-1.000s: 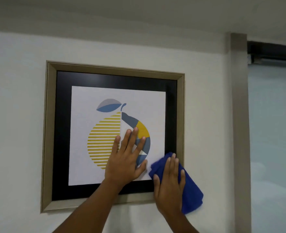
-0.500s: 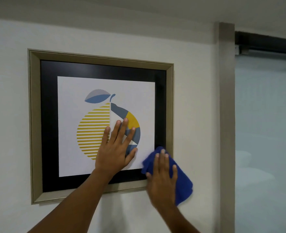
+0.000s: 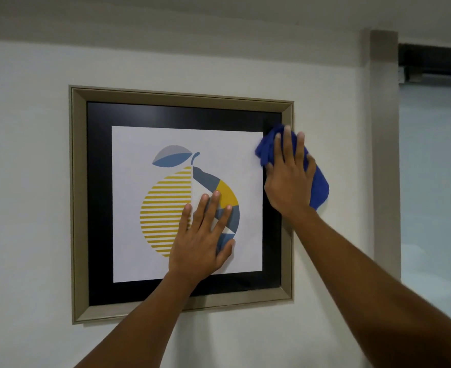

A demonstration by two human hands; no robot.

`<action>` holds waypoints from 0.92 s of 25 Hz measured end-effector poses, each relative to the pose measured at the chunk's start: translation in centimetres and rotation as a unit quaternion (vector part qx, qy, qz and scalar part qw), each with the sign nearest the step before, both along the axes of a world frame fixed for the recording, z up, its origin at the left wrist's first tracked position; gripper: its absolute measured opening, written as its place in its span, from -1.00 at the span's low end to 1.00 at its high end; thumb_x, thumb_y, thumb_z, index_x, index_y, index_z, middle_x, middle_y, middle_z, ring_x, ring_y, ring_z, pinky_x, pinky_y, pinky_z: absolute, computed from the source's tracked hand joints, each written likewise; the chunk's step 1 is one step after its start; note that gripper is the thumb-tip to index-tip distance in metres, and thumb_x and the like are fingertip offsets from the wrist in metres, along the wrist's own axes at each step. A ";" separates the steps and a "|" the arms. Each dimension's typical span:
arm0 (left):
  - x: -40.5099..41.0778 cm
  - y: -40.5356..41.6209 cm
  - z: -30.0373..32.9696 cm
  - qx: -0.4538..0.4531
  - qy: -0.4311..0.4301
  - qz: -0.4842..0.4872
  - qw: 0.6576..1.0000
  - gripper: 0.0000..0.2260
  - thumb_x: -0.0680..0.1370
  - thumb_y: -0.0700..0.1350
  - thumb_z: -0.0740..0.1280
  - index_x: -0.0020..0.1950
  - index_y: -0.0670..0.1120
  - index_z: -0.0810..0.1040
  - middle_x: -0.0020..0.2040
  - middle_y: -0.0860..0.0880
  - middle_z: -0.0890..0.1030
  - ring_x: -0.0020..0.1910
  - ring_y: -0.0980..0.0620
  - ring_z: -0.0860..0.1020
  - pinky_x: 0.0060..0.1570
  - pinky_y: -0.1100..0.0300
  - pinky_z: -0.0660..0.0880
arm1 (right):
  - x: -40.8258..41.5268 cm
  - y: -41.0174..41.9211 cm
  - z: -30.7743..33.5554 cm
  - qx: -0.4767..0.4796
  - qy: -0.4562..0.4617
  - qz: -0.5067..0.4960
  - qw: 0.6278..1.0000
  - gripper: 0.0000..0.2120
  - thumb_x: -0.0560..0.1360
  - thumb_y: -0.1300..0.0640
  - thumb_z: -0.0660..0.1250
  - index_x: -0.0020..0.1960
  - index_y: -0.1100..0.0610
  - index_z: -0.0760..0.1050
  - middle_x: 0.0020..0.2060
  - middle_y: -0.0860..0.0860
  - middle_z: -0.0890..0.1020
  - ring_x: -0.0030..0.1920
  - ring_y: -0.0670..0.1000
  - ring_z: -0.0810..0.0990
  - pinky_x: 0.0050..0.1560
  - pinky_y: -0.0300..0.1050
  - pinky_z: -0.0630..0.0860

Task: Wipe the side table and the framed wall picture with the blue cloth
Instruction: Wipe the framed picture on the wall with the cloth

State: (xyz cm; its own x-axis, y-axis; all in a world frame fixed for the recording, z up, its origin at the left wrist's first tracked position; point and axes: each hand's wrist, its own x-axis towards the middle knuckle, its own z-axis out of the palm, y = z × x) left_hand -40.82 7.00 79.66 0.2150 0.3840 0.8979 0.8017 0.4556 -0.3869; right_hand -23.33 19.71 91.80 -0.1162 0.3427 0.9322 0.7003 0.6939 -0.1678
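The framed wall picture (image 3: 128, 203) hangs on a white wall: a beige frame, a black mat and a print of a yellow-and-blue striped fruit. My left hand (image 3: 201, 240) lies flat on the glass over the fruit, fingers spread, holding nothing. My right hand (image 3: 289, 176) presses the bunched blue cloth (image 3: 320, 187) against the frame's right edge near the upper right corner. Part of the cloth hangs over onto the wall beyond the frame. The side table is out of view.
A beige pillar (image 3: 385, 155) runs down the wall right of the picture. Beyond it is a pale frosted glass panel (image 3: 436, 195) under a dark rail (image 3: 436, 61). The ceiling edge (image 3: 166, 30) is close above.
My right hand has slid the blue cloth up the frame's right side, from the lower right corner to near the upper right corner. My left hand stays flat on the glass.
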 end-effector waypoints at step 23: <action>-0.2 0.3 0.0 -0.003 0.004 0.001 1.000 -0.32 0.62 0.29 0.05 0.65 -0.02 0.05 0.66 -0.17 0.02 0.64 -0.19 -0.04 0.58 -0.21 -0.10 | -5.1 -8.7 -23.6 -0.171 0.025 0.081 0.982 -0.48 0.62 -0.05 -0.06 0.53 0.13 0.12 0.49 0.19 0.31 0.49 0.22 0.18 0.35 0.25 0.25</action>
